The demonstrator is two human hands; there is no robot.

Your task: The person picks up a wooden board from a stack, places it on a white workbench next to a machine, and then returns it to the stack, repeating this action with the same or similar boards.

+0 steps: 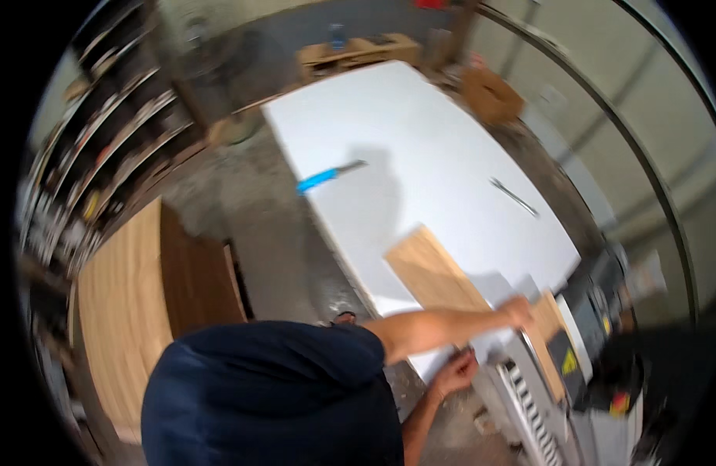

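Observation:
My left arm reaches out over a white-topped table to a grey machine. My left hand is curled at the machine's near end, beside a narrow wooden strip; blur hides what its fingers grip. Lower down, my right hand is closed at the corner of the grey machine bed, with its fingertips around something small and dark. A wooden board lies flat on the white tabletop, partly hidden under my left forearm.
On the tabletop lie a blue-handled tool and a metal wrench. A large wooden panel piece stands at left, before loaded shelves. A cardboard box sits beyond the table. The machine carries a red-and-yellow switch.

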